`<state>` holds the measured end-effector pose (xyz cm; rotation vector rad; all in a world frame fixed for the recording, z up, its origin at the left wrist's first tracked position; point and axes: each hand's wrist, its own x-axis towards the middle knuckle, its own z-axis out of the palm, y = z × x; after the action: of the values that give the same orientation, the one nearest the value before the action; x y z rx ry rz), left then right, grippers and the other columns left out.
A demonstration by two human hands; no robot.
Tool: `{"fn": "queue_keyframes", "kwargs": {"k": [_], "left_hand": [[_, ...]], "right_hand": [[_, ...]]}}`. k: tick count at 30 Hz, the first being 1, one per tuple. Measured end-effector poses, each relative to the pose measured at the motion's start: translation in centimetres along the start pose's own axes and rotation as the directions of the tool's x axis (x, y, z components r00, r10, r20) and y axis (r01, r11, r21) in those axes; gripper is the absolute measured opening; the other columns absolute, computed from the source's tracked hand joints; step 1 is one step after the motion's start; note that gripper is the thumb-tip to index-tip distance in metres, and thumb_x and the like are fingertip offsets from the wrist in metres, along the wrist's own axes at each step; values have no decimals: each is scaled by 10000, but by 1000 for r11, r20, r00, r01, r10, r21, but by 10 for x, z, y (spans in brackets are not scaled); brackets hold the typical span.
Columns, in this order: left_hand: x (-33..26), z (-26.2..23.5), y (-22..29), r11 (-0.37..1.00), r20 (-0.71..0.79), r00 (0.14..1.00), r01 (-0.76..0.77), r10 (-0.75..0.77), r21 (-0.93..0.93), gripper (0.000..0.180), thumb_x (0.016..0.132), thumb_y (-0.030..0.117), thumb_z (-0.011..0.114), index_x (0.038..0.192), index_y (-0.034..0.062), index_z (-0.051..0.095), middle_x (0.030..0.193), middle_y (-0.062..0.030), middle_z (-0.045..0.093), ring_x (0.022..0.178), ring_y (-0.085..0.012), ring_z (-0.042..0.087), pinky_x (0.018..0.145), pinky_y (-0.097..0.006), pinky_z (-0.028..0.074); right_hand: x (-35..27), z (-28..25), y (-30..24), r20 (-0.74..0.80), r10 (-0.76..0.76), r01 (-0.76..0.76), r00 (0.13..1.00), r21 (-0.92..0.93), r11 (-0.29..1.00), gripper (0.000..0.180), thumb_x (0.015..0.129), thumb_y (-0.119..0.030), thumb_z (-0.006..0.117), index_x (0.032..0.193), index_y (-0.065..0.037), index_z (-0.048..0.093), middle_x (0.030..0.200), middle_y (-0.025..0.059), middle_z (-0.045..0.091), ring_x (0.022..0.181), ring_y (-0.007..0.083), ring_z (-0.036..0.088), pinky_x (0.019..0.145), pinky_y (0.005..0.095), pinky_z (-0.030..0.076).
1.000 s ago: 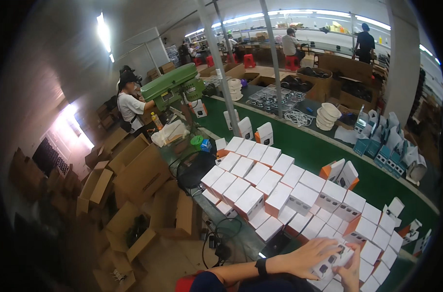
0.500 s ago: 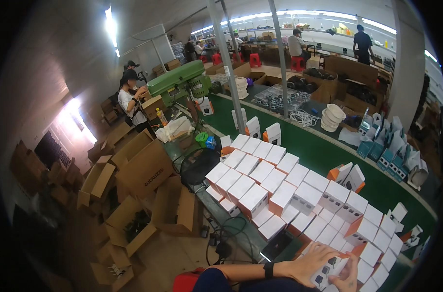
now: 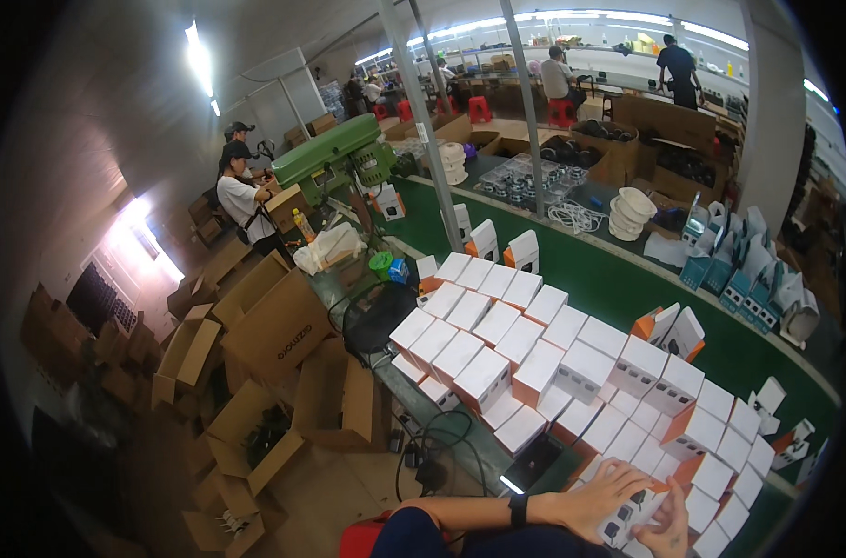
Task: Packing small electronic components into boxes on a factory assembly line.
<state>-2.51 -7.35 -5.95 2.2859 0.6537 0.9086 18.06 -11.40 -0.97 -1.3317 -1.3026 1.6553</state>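
At the near right, a small white box with black product pictures is held between my two hands. My left hand, with a dark band at the wrist, grips its left and upper side, fingers over the top. My right hand clasps its right side. Just beyond my hands, rows of similar white and orange boxes are stacked closely across the bench. Left of my left hand a black phone lies near the bench edge.
A green conveyor belt runs behind the stack, with opened boxes standing on it. A green drill press stands beyond a black bag. Open cartons fill the floor to the left. Other people work farther off.
The view has shifted slightly. Both hands keep their hold on the white box, with little visible movement. In the background, the person in dark clothes has shifted posture.
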Motion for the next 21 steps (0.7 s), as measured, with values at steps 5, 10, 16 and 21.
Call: {"fn": "queue_keyframes", "kwargs": {"k": [5, 10, 16, 21], "left_hand": [[-1, 1, 0, 1000, 54, 998, 9, -9, 1, 964, 531, 334, 739, 1315, -14, 299, 1263, -196, 369, 1171, -365, 334, 946, -513, 222], [8, 0, 0, 995, 62, 998, -17, 10, 101, 828, 538, 338, 750, 1251, 52, 441, 1243, -167, 423, 1156, -346, 408, 963, -549, 239], [14, -17, -13, 969, 1, 1000, -27, 28, 247, 955, 449, 343, 789, 1275, 55, 406, 1286, -106, 435, 1217, -300, 384, 975, -571, 207], [23, -25, -6, 967, -12, 999, -43, 48, 251, 987, 427, 339, 801, 1282, 64, 391, 1248, -98, 447, 1153, -295, 397, 951, -496, 226]], "right_hand": [[-5, 8, -8, -24, -88, 85, 996, -109, 990, 772, 768, -8, 651, 1424, -104, 255, 1244, 144, 494, 1024, 219, 564, 811, 326, 507], [-1, 10, 0, -49, -148, 143, 988, -101, 985, 852, 639, -139, 665, 1374, -28, 250, 1188, 151, 490, 1026, 244, 546, 893, 374, 459], [25, 12, -33, 32, -299, 268, 954, -545, 795, 751, 667, -204, 633, 1297, 49, 313, 1178, 290, 461, 1122, 427, 460, 966, 431, 363], [21, 8, -46, 10, -234, 203, 972, -535, 820, 722, 663, -194, 625, 1282, 36, 332, 1155, 298, 484, 1038, 451, 522, 911, 417, 419]]}}
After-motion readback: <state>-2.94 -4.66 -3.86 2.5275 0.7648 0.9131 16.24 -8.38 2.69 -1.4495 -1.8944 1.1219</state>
